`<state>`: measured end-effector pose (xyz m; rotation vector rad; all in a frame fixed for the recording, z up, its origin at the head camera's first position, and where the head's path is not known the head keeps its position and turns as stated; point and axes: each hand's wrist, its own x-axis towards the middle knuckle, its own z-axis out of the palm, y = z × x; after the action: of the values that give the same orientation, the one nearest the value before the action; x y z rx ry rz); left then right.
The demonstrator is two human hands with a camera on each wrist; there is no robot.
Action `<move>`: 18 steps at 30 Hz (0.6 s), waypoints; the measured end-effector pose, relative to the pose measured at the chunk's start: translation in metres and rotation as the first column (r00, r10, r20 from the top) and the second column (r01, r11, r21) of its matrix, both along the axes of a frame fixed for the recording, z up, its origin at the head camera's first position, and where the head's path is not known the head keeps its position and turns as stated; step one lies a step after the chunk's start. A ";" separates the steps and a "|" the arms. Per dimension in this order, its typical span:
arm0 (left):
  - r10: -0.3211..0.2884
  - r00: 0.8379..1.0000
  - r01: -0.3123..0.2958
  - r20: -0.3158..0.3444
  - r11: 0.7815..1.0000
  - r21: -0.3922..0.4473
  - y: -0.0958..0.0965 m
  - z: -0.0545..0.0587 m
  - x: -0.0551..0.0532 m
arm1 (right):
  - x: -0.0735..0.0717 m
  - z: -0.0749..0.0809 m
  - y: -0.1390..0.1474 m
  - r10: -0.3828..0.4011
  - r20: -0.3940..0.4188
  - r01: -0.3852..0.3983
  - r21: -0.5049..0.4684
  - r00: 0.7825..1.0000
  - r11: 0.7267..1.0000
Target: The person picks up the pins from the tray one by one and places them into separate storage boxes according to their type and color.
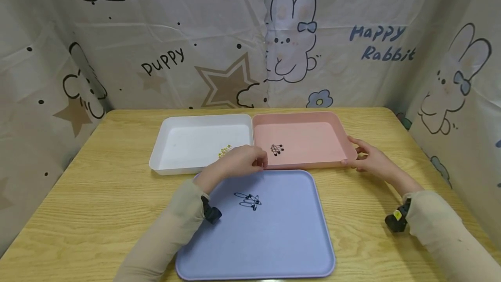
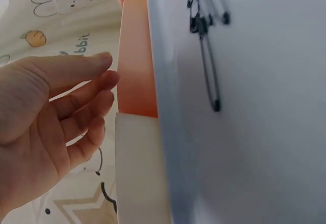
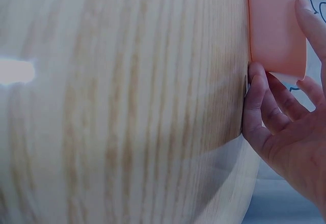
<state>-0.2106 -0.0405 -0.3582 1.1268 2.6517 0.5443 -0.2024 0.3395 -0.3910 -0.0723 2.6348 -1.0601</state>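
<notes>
My left hand hovers at the front, where the white tray meets the pink tray. Its fingers are loosely bent, and nothing shows between them in the left wrist view. Over at the pink tray's front right corner, my right hand holds the tray, thumb and fingers around the corner. Several black safety pins lie on the blue tray, below the left hand. More black safety pins lie inside the pink tray. Gold safety pins in the white tray are partly hidden by the left hand.
All three trays rest on a wooden table; the white and pink ones stand side by side behind the blue one. A printed cloth with cartoon animals hangs behind the table and along both sides.
</notes>
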 end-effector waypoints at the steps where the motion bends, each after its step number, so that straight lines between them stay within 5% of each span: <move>1: -0.020 1.000 0.020 0.007 1.000 0.000 0.000 0.000 0.002 | 0.000 0.001 0.000 -0.002 0.001 0.002 0.001 1.000 1.000; 11: -0.084 0.995 0.087 0.057 0.995 -0.057 -0.003 -0.002 0.017 | -0.001 0.001 -0.001 -0.018 0.017 0.017 0.023 1.000 1.000; 18: -0.102 0.979 0.128 0.176 0.981 -0.143 -0.004 -0.004 0.025 | 0.000 0.001 -0.001 -0.014 0.009 0.014 0.020 1.000 1.000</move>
<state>-0.1855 -0.0447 -0.3624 1.1275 2.4211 0.3874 -0.2023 0.3384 -0.3901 -0.0449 2.6413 -1.0360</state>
